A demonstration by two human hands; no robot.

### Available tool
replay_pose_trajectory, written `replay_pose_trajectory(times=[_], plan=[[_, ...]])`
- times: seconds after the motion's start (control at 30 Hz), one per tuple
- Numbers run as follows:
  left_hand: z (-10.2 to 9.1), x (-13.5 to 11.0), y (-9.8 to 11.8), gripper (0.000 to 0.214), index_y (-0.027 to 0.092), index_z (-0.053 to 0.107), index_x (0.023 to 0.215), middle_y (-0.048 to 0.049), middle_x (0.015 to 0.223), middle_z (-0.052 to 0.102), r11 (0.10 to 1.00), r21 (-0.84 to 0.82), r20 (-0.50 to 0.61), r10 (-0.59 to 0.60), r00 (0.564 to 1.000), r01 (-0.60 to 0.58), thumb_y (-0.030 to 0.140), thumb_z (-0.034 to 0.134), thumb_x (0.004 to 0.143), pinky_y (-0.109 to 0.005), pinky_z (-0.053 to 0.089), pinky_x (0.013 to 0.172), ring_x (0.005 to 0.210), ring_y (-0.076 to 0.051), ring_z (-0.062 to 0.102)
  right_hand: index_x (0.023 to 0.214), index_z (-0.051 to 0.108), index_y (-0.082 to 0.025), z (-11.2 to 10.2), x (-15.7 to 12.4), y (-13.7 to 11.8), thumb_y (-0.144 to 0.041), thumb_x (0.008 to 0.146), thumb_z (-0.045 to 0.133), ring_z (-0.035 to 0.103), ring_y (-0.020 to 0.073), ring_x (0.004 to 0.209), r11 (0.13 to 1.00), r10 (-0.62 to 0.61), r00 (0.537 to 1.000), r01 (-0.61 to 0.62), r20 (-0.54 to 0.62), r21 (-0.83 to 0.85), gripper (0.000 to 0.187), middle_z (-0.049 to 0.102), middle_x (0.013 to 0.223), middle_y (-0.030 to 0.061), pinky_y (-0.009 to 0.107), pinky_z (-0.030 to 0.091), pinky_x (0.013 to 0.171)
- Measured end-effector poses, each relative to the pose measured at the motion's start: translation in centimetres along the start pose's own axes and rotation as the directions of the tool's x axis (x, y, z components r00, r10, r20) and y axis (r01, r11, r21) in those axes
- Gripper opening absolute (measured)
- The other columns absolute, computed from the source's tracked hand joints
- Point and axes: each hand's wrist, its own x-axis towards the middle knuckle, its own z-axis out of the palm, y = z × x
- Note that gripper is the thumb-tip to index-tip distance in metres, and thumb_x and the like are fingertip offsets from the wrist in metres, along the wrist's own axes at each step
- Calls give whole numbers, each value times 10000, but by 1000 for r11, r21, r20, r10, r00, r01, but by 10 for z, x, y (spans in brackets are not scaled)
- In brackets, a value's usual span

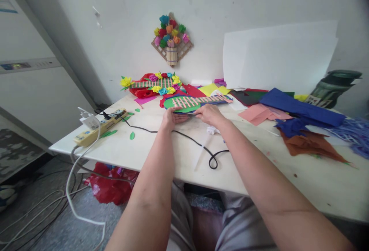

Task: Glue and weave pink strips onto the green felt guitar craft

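Observation:
A guitar-shaped paper craft (187, 103) lies on the table before me. It has a green oval front, a blue edge and pale pink strips crossed over body and neck. My left hand (175, 118) rests at its near left edge, fingers stretched out and thumb on the green part. At the near edge of the body, my right hand (211, 115) is closed on a thin, light, stick-like piece that points left; its kind is too small to tell. A white piece with a translucent stick (200, 153) lies near my right wrist.
A similar flower-trimmed craft (152, 83) lies behind. At left is a power strip (100, 128); a black cord (144, 129) crosses the table. Coloured paper (300, 107) and a dark bottle (331, 87) are at right. Green paper leaves (132, 135) lie left.

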Motion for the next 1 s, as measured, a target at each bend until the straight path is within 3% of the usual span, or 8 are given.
replay_pose_trajectory(times=[0.27,0.6,1.0], plan=[[0,0,-4,324,83,603,969,-127,721,683,996,61,-11,64,998,-63,167,448,696,-346,542,683,735,-239,678,1031,680,-305,-2,-3,1,-309,807,532,623,194,930,1000,16,1000,-16,9,-22,269,693,1004,20,278,452,749],[-6,8,-11,286,103,599,920,-97,682,669,970,162,49,177,983,-183,132,463,671,-388,518,720,771,-261,672,1037,679,-288,-4,-4,1,-301,811,527,622,204,938,999,34,999,-33,17,-22,273,688,1018,33,288,446,771],[-7,11,-13,247,92,613,888,-109,676,670,970,171,44,167,985,-173,154,483,687,-371,532,663,732,-257,672,1016,685,-295,1,5,3,-310,803,539,619,192,938,999,43,999,-43,23,-22,259,691,1008,26,278,445,755]])
